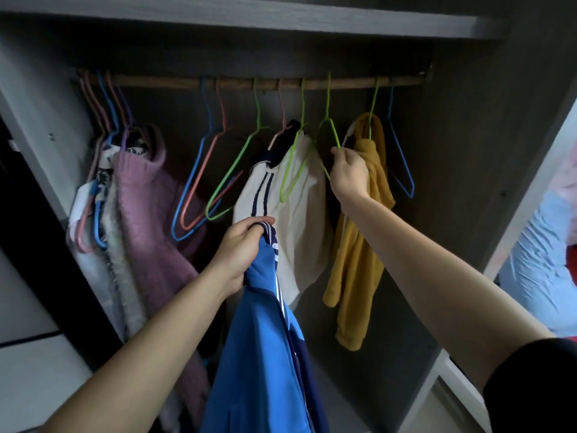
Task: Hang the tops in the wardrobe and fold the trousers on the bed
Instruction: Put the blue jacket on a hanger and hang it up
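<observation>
My left hand (240, 248) grips the collar of a blue jacket with white stripes (262, 348), which hangs down in front of the open wardrobe. My right hand (349, 173) pinches an empty green wire hanger (327, 129) that still hooks over the wooden rail (243, 83). A cream top with navy stripes (281, 195) hangs just left of that hanger. A mustard hoodie (362, 232) hangs right behind my right hand.
A pink knit top (146, 195) and other clothes hang at the rail's left end. Several empty blue, pink and green hangers (206, 182) hang mid-rail, and a blue hanger (402, 164) at far right. A grey shelf (281, 23) runs above. Light blue fabric (537, 270) lies outside, right.
</observation>
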`<state>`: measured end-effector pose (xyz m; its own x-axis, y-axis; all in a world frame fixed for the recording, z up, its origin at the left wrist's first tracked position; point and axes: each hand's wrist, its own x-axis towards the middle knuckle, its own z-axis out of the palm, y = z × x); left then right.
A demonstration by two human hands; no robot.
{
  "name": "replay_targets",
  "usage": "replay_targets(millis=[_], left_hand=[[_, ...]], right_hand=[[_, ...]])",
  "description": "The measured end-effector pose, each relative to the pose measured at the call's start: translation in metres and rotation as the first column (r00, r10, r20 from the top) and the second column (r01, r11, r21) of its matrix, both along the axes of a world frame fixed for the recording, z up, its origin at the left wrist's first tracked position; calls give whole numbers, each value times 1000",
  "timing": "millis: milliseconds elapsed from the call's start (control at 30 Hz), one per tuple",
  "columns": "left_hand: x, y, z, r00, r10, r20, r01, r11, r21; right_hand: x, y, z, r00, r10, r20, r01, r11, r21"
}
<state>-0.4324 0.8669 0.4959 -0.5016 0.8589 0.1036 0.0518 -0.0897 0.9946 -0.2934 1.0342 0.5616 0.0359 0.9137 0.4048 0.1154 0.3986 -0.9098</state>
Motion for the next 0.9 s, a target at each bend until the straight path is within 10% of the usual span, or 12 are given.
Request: replay_targets(millis=[367, 567, 900], left_hand=[[51, 31, -10, 982, -54, -181, 41, 997, -71], [64, 42, -14, 979, -36, -199, 24, 998, -58], [64, 51, -39, 958, -7, -288, -27, 993, -117]], right_hand=[[63, 19, 4, 982, 66, 174, -95, 983, 159], [69, 23, 21, 995, 95, 3, -95, 987, 129], [128, -11, -139, 951, 88, 296, -66, 994, -86]])
